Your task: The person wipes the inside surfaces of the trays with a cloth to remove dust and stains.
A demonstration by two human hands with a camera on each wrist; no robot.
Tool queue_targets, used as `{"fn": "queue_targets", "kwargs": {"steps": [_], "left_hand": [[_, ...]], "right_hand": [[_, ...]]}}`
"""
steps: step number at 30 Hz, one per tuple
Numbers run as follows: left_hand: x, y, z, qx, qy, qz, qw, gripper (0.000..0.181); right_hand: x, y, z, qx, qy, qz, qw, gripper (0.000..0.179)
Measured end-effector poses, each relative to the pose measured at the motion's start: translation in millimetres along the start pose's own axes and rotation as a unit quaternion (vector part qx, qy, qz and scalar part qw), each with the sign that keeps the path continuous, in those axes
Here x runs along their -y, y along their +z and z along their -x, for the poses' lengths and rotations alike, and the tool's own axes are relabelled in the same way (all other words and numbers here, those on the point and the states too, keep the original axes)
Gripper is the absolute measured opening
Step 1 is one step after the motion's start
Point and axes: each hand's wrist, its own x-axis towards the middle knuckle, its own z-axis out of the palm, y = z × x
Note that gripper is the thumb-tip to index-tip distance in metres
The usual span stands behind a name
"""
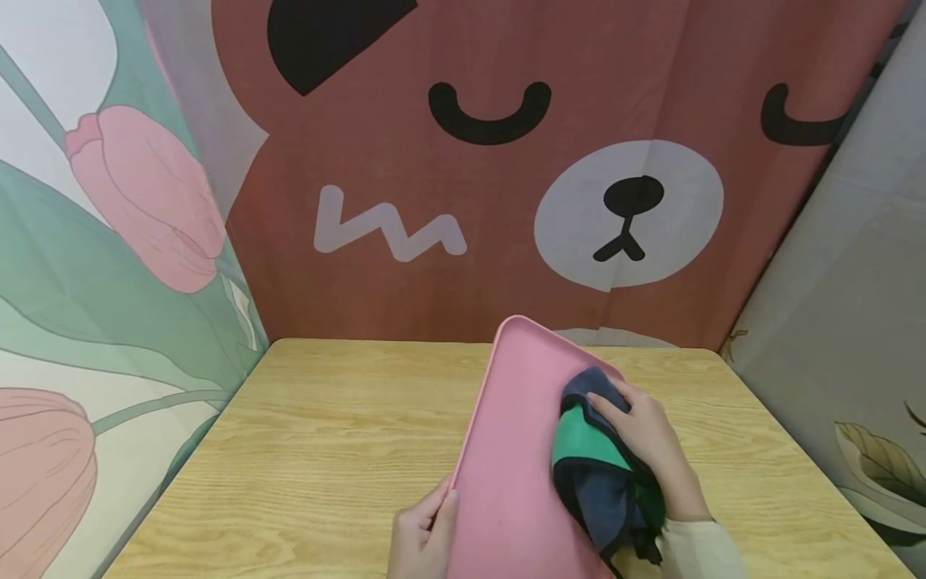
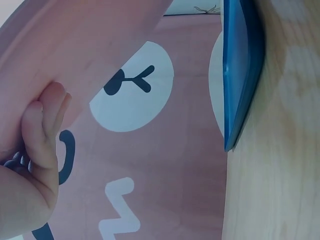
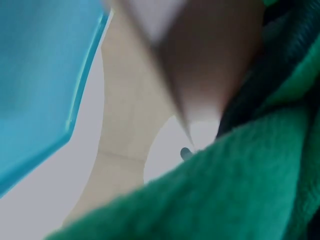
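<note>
A pink tray (image 1: pixel 506 482) is tilting up above the desk (image 1: pixel 325 434), its long axis running away from the person and its far rounded corner overlapping the backdrop. From the left hand (image 1: pixel 425 527), it is lying forward and to the right; that grip is clasping the left long edge near its close end, thumb along the rim. The cloth (image 1: pixel 589 438) is sitting between the tray's face and the right hand (image 1: pixel 647 426), bunched against the right side, so the right hand is the nearer one to the far end. The right grip is pinching the cloth, thumb uppermost.

The tray is looking smooth and matte, probably plastic, with a low raised rim. The cloth is showing slate-blue and green panels with black binding (the right wrist view is revealing a fuzzy nap), and it is drooping in loose folds. Another shallow, blue tray (image 2: pixel 242 75) is lying on the pale wood-grained desk, not showing in the head view. Beyond, a brown bear-print curtain (image 1: pixel 362 297) is hanging, softly creased.
</note>
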Motion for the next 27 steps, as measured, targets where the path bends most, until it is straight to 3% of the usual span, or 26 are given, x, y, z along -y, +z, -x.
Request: {"fn": "queue_targets", "kwargs": {"steps": [7, 20, 27], "left_hand": [[-2.8, -3.9, -4.3, -0.013, 0.026, 0.001, 0.9996, 0.020], [-3.9, -5.0, -5.6, -0.013, 0.021, 0.007, 0.9997, 0.020], [-2.5, -4.3, -4.5, -0.018, 0.043, -0.002, 0.9989, 0.021]], "right_hand": [[-8.0, -1.1, 2.4, 0.008, 0.022, 0.005, 0.9997, 0.068], [-9.0, 3.2, 1.7, 0.006, 0.022, 0.004, 0.9997, 0.066], [-5.1, 4.9, 1.9, 0.003, 0.021, 0.003, 0.9998, 0.065]]}}
